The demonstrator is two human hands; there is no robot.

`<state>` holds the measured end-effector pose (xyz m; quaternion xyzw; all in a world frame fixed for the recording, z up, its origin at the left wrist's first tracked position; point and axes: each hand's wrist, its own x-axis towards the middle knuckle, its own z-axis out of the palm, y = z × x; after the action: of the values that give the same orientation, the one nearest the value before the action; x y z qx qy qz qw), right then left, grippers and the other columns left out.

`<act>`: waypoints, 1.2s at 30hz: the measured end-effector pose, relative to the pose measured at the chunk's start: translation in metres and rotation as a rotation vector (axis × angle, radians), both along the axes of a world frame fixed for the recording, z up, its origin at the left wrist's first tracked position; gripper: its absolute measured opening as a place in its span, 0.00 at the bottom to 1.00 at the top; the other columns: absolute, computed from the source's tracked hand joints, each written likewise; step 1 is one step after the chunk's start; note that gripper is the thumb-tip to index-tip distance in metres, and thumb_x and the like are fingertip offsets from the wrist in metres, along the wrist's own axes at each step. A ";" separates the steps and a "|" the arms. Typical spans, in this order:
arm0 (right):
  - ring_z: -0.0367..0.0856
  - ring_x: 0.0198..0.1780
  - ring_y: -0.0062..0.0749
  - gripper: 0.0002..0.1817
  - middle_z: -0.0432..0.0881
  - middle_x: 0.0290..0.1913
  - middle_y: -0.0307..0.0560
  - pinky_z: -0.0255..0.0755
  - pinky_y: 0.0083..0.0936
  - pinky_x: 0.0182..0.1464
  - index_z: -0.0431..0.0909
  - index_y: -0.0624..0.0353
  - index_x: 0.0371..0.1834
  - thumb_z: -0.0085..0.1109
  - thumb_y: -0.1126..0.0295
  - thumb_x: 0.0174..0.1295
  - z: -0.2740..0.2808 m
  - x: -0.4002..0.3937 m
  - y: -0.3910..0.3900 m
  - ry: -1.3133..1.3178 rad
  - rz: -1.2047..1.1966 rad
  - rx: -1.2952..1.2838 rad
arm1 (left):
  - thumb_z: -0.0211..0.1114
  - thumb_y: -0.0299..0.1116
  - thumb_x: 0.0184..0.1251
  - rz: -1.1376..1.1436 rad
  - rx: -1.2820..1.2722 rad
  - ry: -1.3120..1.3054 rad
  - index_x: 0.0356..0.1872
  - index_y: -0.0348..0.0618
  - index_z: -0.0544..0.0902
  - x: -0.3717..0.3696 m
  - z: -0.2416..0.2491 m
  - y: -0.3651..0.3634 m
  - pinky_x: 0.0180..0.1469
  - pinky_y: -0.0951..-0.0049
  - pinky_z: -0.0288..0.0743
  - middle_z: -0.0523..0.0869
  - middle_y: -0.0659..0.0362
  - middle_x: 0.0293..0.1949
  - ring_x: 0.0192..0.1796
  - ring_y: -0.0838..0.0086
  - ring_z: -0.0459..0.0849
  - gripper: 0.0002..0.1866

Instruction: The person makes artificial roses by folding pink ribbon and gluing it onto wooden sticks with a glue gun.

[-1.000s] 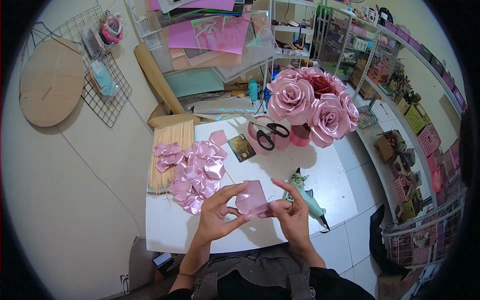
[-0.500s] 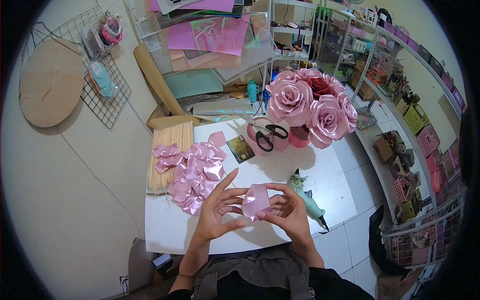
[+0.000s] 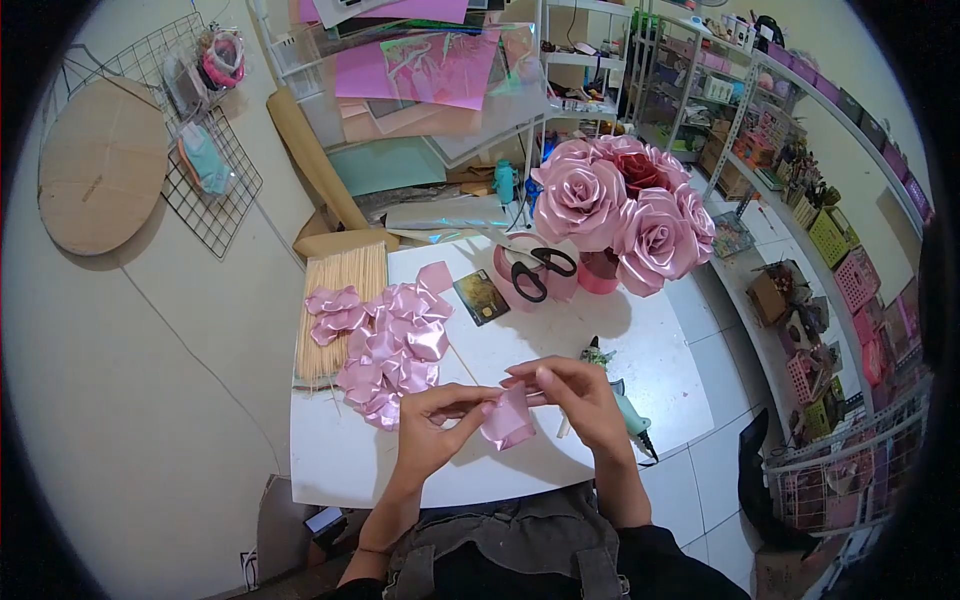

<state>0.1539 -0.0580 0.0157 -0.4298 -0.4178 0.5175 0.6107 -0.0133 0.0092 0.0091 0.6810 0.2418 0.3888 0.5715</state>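
Observation:
A pink satin ribbon petal (image 3: 511, 424) hangs between my two hands above the front of the white table. My left hand (image 3: 438, 428) pinches its upper left edge between thumb and fingers. At its upper right edge, my right hand (image 3: 588, 402) has thumb and fingers closed on the ribbon; some fingertips are hidden. Left of my hands lies a heap of similar pink petals (image 3: 396, 345). A mint-green glue gun (image 3: 632, 412) rests beside my right hand, partly covered by it. One thin stick (image 3: 462, 362) shows on the table just beyond my left fingers.
Bamboo sticks (image 3: 345, 268) lie under part of the petals. Black-handled scissors (image 3: 530, 280) rest on a pink ribbon roll (image 3: 515, 258), with a dark card (image 3: 481, 298) beside it. Large pink ribbon roses (image 3: 655, 240) stand at the back right. Shelves (image 3: 760, 270) line the right side.
My left fingers have closed onto the petal's upper edge. My right hand has shifted up and turned, and the petal now hangs lower between the hands.

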 end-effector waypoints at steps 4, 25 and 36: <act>0.78 0.36 0.22 0.13 0.80 0.33 0.46 0.71 0.16 0.38 0.77 0.66 0.36 0.50 0.65 0.60 0.002 -0.004 0.009 -0.131 -0.018 -0.057 | 0.59 0.16 0.49 -0.009 0.055 0.050 0.34 0.37 0.82 -0.002 -0.002 0.002 0.39 0.81 0.76 0.83 0.56 0.31 0.34 0.76 0.81 0.11; 0.79 0.37 0.27 0.11 0.79 0.33 0.50 0.73 0.18 0.41 0.73 0.68 0.41 0.49 0.71 0.61 0.002 -0.006 0.004 0.114 0.086 -0.109 | 0.60 0.18 0.52 -0.022 -0.097 -0.009 0.36 0.33 0.81 -0.004 -0.003 0.004 0.35 0.80 0.76 0.82 0.54 0.31 0.30 0.76 0.81 0.09; 0.76 0.43 0.34 0.17 0.75 0.40 0.44 0.70 0.24 0.43 0.75 0.59 0.38 0.63 0.77 0.40 -0.022 0.006 -0.040 -0.882 0.092 0.146 | 0.62 0.22 0.49 0.308 0.314 0.272 0.44 0.41 0.78 -0.004 -0.010 0.023 0.45 0.73 0.70 0.80 0.55 0.40 0.43 0.69 0.78 0.17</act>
<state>0.1600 -0.0980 -0.0060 -0.5461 -0.6923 0.2803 0.3793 -0.0175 0.0324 -0.0007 0.7627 0.3536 0.4089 0.3550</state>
